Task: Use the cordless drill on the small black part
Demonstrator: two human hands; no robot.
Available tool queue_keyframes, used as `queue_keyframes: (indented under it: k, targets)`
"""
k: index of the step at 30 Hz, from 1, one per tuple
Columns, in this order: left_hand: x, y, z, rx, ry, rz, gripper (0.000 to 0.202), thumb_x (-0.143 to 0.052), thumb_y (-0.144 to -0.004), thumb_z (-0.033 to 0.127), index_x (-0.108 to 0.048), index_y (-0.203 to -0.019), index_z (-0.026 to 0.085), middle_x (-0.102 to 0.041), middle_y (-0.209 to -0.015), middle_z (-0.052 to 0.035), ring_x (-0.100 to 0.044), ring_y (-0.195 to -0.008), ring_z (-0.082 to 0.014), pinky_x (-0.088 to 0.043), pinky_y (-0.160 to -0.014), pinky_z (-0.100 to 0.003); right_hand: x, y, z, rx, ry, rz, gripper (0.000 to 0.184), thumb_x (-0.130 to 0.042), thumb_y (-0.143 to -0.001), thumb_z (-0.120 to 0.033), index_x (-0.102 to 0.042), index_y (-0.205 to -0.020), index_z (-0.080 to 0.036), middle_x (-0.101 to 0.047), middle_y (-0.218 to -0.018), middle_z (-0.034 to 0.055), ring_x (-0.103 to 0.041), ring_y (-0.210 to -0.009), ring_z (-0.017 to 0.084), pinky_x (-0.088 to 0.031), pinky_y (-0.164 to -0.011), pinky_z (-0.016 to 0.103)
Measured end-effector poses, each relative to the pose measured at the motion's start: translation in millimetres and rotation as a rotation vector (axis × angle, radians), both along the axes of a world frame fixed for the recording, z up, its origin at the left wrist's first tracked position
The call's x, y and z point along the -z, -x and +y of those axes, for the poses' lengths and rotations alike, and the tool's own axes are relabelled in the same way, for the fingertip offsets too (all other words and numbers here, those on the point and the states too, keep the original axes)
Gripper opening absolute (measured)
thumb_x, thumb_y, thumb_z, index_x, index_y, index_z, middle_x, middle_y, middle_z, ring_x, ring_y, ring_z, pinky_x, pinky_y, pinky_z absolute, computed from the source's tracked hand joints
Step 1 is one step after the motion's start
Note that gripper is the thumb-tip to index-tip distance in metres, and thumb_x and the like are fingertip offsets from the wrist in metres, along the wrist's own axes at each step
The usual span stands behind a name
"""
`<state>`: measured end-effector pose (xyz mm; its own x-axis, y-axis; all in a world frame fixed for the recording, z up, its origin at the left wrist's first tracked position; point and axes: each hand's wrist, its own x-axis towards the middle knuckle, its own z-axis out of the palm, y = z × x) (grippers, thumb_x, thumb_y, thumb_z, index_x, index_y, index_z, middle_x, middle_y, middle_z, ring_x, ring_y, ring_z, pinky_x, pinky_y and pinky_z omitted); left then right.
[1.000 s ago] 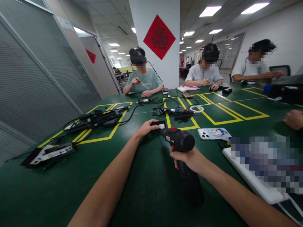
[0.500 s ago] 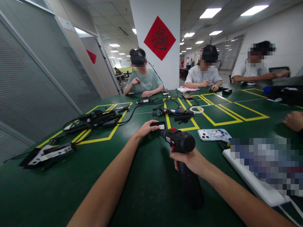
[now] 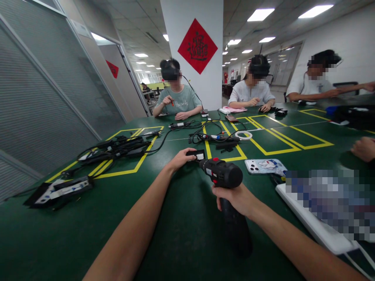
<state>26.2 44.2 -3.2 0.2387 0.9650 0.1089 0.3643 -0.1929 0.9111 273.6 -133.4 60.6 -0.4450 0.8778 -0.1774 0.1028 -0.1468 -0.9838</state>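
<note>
My right hand (image 3: 231,197) is wrapped round the grip of a black cordless drill (image 3: 224,173) with red buttons. The drill's chuck points forward and left, at a small black case (image 3: 191,153) with a white label. My left hand (image 3: 182,159) grips that case by its left side, low over the green table (image 3: 181,234). Whether the drill's bit touches the case cannot be made out, as the drill's front end hides the spot.
A heap of black cables (image 3: 117,148) lies on the left, with a black-and-white strip (image 3: 70,187) nearer. Beyond the case are more cables and a white ring (image 3: 243,135). At right lie a phone (image 3: 263,166) and a white slab (image 3: 316,222). A neighbour's hand (image 3: 363,149) rests at the right edge; several people sit opposite.
The drill and my right hand have shifted very slightly to the right. My left hand stays on the case. At the far right, a person's arm now reaches out.
</note>
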Motion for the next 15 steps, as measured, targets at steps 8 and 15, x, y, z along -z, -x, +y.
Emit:
queue_keyframes:
  k: [8,15]
  targets:
    - [-0.5,0.8,0.5,0.017,0.023,-0.012,0.058,-0.068,-0.061,0.036,-0.055,-0.114,0.016,-0.063,-0.104,-0.0063,-0.059,-0.091,-0.0215,-0.044,-0.086,-0.034,-3.6,0.4,-1.4,0.016,0.0,-0.044,0.011,-0.055,-0.073,-0.026,-0.057,-0.076,-0.015,-0.058,-0.05,0.0006,-0.053,-0.048,0.013,-0.04,-0.052,0.025]
    - [-5.1,-0.4,-2.9,0.005,-0.011,0.02,0.055,-0.068,-0.061,0.036,-0.058,-0.112,0.017,-0.062,-0.107,-0.006,-0.057,-0.097,-0.023,-0.042,-0.089,-0.035,0.8,0.7,-0.5,0.023,-0.004,-0.004,0.011,-0.055,-0.073,-0.024,-0.057,-0.08,-0.016,-0.057,-0.049,-0.001,-0.054,-0.047,0.014,-0.04,-0.05,0.025]
